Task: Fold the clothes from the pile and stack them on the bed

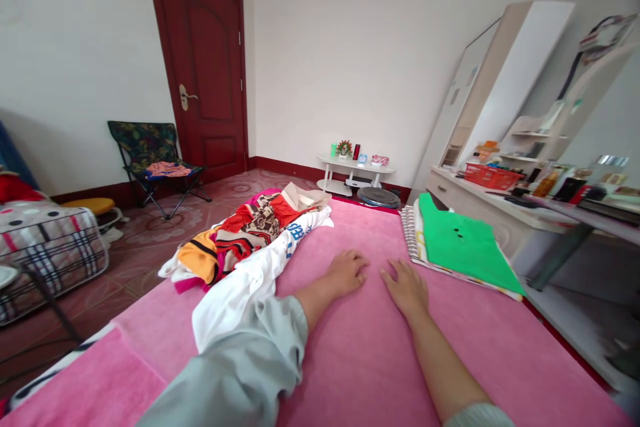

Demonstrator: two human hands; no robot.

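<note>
Blue lettering [295, 232] on white garment [245, 280], slanted, partly hidden, too unclear to read

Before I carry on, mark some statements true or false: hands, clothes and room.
1. The left hand and right hand both rest on the pink blanket, holding nothing. True.
2. The green folded cloth lies left of both hands. False: it lies right of them.
3. A white garment with blue lettering lies left of the left hand. True.
4. The camouflage folding chair has nothing on its seat. False: a pink and blue cloth lies there.
5. The red door stands wide open. False: it is shut.
</note>
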